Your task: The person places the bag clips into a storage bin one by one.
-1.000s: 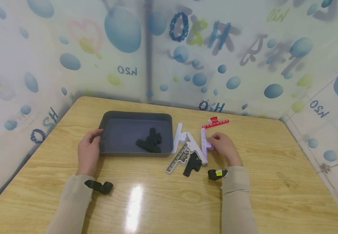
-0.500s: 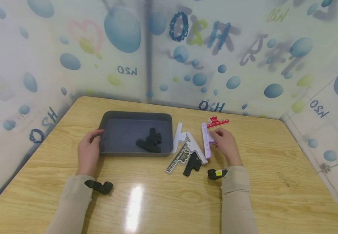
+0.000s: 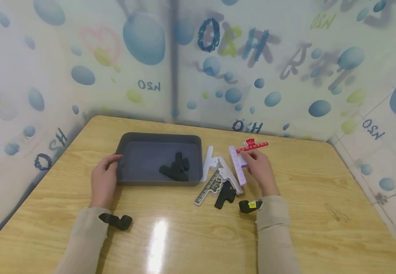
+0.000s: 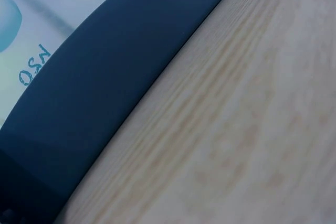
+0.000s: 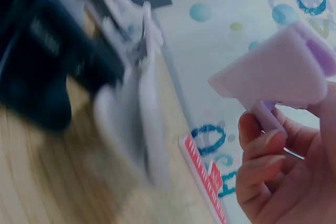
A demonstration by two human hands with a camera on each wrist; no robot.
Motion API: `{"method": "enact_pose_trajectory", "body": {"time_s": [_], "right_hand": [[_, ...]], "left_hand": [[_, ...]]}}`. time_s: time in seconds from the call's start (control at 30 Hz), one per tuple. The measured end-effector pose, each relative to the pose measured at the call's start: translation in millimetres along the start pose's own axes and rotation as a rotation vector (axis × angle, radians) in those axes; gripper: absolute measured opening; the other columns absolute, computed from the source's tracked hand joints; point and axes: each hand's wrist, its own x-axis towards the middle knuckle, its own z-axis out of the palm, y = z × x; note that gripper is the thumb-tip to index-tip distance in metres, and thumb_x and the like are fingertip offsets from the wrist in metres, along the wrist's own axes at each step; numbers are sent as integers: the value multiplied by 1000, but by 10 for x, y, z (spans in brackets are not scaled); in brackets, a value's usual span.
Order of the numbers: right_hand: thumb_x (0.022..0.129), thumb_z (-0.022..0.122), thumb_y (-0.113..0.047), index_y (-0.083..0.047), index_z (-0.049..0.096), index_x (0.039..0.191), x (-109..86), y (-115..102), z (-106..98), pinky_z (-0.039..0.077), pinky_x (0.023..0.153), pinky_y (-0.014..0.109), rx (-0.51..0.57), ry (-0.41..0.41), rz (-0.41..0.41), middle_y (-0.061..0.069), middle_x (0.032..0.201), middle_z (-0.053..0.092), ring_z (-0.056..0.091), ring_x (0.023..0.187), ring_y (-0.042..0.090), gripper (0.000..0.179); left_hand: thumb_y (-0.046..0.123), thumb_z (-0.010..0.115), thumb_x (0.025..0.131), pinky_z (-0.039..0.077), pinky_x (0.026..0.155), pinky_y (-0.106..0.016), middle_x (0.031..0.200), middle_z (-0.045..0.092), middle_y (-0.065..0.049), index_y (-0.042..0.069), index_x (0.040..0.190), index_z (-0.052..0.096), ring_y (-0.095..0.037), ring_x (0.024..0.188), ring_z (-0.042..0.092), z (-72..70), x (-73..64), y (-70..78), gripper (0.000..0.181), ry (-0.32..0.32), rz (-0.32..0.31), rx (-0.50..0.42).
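My right hand [image 3: 260, 169] pinches the handle of a lavender clip [image 3: 237, 166] with a piano-key pattern, its long bar pointing away from the palm. In the right wrist view the lavender clip [image 5: 278, 72] is raised above the table, thumb and fingers on its grip tab. My left hand [image 3: 103, 179] holds the left wall of a dark grey tray [image 3: 156, 183], a fingertip over the rim. Black clips [image 3: 175, 169] lie in the tray's right part. Beside the tray are a white clip [image 3: 209, 163], another white clip [image 3: 230, 176], a black-and-white keyboard-pattern clip [image 3: 208, 188] and a black clip [image 3: 224, 195].
A red piano-key clip [image 3: 252, 146] lies just beyond my right hand. All of this stands on a wooden table [image 3: 198, 236], against a wall [image 3: 198, 91] with a printed bubble pattern. The tray wall [image 4: 105, 66] fills much of the left wrist view.
The right hand has lifted the lavender clip from beside the red one and shifted it left, turning its bar. The left hand stays at the tray, and the other clips lie where they were.
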Motion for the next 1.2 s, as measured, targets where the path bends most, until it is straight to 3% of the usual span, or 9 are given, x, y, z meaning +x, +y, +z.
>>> {"method": "enact_pose_trajectory", "body": {"time_s": [0.47,0.77,1.2], "right_hand": [[84,52,-50,-13,58,104,-50,-162,113,46,58,27,135,-47,-82,9,86,54,50,65,19,43],[87,52,-43,-9,58,96,-61,-204,189,48,60,29,163,-95,-117,10,81,52,52,65,19,36],[88,52,-40,-10,58,97,-80,-236,262,49,61,30,154,-116,-124,11,82,53,53,67,21,31]], "left_hand": [[25,36,95,30,95,-37,134,42,5,18,121,56,-10,121,35,-7,15,16,34,-6,-2,-5],[24,37,94,29,97,-37,134,42,4,18,120,57,-10,123,34,-1,18,17,33,-2,-12,-9],[24,37,94,31,92,-35,133,43,6,19,120,57,-9,116,37,12,13,10,33,4,-13,13]]}}
